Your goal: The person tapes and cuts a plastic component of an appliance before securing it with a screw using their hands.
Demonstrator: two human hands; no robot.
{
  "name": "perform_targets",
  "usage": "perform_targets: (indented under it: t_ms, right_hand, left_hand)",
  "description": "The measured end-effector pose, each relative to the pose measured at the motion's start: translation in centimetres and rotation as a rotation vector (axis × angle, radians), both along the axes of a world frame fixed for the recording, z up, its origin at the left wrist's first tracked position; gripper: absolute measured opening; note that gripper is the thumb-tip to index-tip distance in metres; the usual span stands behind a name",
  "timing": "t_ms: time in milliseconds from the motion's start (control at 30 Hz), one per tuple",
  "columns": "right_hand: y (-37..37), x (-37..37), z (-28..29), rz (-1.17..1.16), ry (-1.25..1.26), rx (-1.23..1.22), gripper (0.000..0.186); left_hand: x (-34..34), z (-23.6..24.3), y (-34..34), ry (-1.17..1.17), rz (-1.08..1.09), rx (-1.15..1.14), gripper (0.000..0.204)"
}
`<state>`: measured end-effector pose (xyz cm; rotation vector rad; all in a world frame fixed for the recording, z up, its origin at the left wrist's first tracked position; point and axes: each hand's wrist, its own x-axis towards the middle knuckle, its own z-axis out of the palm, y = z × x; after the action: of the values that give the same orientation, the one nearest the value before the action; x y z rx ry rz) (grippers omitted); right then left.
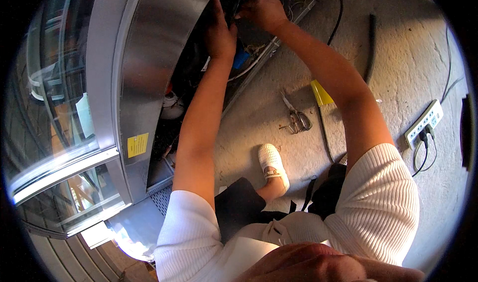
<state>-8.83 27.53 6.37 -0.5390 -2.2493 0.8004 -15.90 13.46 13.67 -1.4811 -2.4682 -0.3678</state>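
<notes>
Both bare arms stretch forward into the dark open base of a tall, brushed-metal cabinet, the left hand upright with a finger extended and thumb apart, though I can't tell whether it grips anything in that shadow. The right hand bends in at the wrist, fingers curled toward a thin, dark, shadowed part between the two hands; whether they close on it, I can't tell.
</notes>
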Motion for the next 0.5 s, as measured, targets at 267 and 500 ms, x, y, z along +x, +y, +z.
perform_targets:
  t_ms: [267,500]
  right_hand:
    - [0.6,-1.2,-2.5,0.002,0.075,-0.030,0.025]
    - [1.2,0.6,-2.3,0.335,0.214,-0.829,0.035]
  left_hand:
    - [0.5,0.9,0.5,0.018,0.063,-0.152,0.103]
    - [3.3,3.7,-1.5,-0.596,0.045,0.134,0.069]
